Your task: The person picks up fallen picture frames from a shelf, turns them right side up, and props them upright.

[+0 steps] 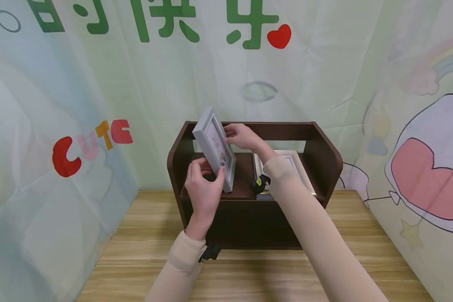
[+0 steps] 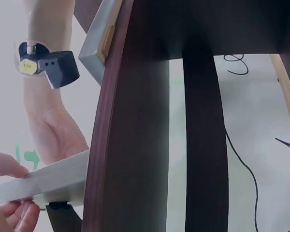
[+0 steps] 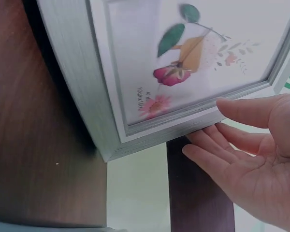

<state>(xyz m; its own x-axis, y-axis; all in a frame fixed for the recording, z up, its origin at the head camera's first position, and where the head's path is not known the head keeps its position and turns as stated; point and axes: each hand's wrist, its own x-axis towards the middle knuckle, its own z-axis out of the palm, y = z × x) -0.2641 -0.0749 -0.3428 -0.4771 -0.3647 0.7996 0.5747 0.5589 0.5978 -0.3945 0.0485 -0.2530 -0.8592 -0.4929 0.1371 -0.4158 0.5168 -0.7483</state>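
A grey picture frame (image 1: 216, 141) stands tilted on the left part of a dark brown shelf (image 1: 249, 226). Behind its glass, pressed flowers and leaves (image 3: 173, 75) show in the right wrist view. My left hand (image 1: 204, 191) grips the frame's near edge between thumb and fingers. At the far edge, my right hand (image 1: 245, 137) holds the frame, thumb on the front and fingers behind. Under my right forearm, a cream picture frame (image 1: 300, 170) lies flat on the shelf's right part, partly hidden by the sleeve.
The shelf has raised side panels (image 1: 326, 163) and a back rail (image 1: 283, 131). It stands on a wood-grain table (image 1: 136, 243). Printed cloth (image 1: 166, 84) hangs behind and at both sides. Cables (image 2: 249, 169) lie beyond the shelf in the left wrist view.
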